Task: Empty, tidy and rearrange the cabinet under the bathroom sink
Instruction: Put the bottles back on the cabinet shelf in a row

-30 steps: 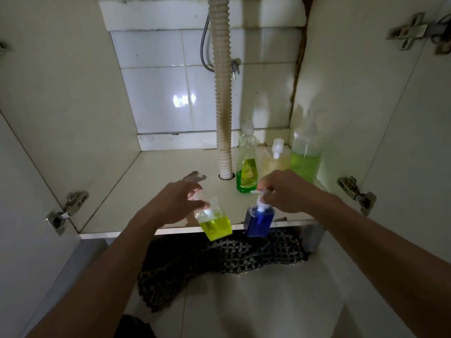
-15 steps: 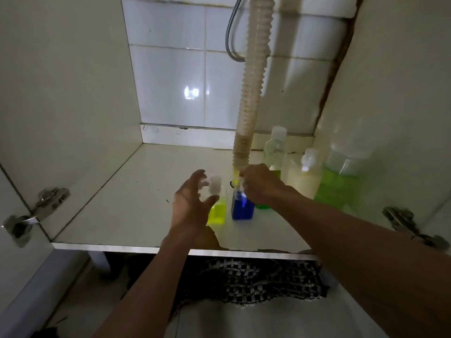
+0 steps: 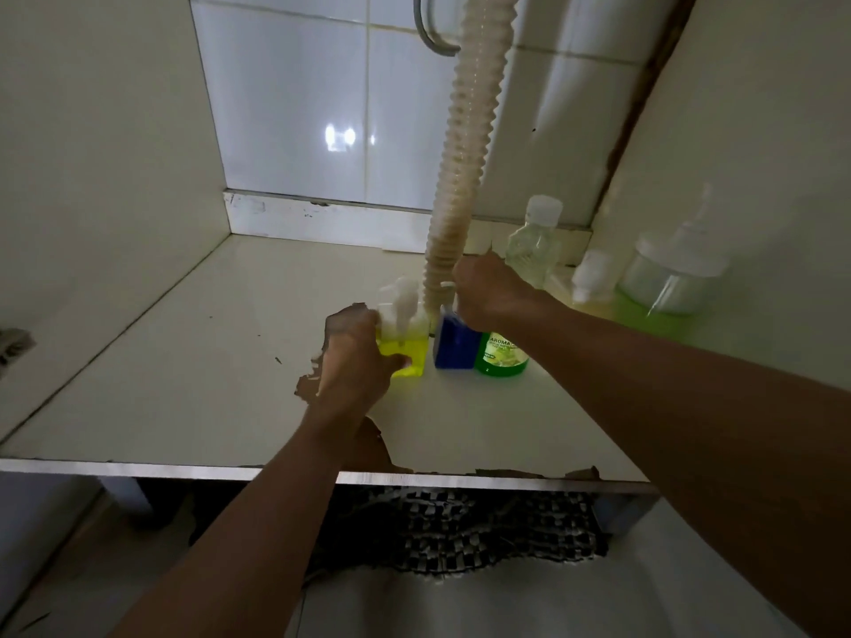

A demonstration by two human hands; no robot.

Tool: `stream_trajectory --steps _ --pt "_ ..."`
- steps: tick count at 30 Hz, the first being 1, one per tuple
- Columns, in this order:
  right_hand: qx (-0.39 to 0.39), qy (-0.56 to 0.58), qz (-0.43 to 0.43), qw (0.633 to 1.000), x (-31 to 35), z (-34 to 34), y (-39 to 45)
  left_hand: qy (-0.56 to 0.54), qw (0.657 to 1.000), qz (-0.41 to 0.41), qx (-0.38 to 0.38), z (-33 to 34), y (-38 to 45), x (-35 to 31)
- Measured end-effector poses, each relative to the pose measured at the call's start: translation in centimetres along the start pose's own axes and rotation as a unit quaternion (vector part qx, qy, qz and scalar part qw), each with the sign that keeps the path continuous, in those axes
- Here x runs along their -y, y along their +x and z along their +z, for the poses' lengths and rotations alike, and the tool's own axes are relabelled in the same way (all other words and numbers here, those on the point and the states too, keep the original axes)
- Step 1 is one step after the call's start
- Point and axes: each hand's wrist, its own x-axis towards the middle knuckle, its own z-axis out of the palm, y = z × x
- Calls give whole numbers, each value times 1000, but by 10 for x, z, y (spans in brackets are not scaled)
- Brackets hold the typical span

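Inside the open cabinet, my left hand (image 3: 354, 356) grips a small square pump bottle of yellow liquid (image 3: 406, 349) standing on the cabinet floor (image 3: 207, 361). My right hand (image 3: 488, 290) holds the pump top of a small blue bottle (image 3: 453, 347) just right of it, in front of the ribbed drain hose (image 3: 465, 168). Beside the blue one stands a green bottle with a label (image 3: 503, 356). Further right are a pale yellow pump bottle (image 3: 591, 280) and a large green-filled jar (image 3: 663, 292) against the right wall.
The drain hose drops through the floor just behind the two small bottles. The shelf's front edge (image 3: 276, 472) is chipped. A woven dark mat (image 3: 460, 531) lies on the tiles below. A door hinge (image 3: 14, 345) shows at far left.
Both hands carried the yellow and blue bottles from the front edge deeper in, and now the bottles stand on the floor by the hose. The camera moved closer.
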Motion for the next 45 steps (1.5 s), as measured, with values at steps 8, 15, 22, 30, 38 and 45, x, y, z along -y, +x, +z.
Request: stream_trajectory --steps 8,15,22,30,38,45 --pt "4 -4 -8 1000 -9 -2 -1 41 997 -48 43 5 19 -7" --pt "-81 93 -47 991 -1 -9 -54 86 996 -36 2 -11 -10 -24" --pt "-92 293 5 952 -41 2 -171 173 974 147 -1 -29 -93 -84" --pt "79 272 142 948 -126 59 -278 265 847 170 428 28 -190 -129" --pt "232 176 223 930 -176 136 -381 211 813 99 533 108 -297 -100" --pt "264 168 247 917 -173 178 -419 220 803 8 554 129 -347 -64"
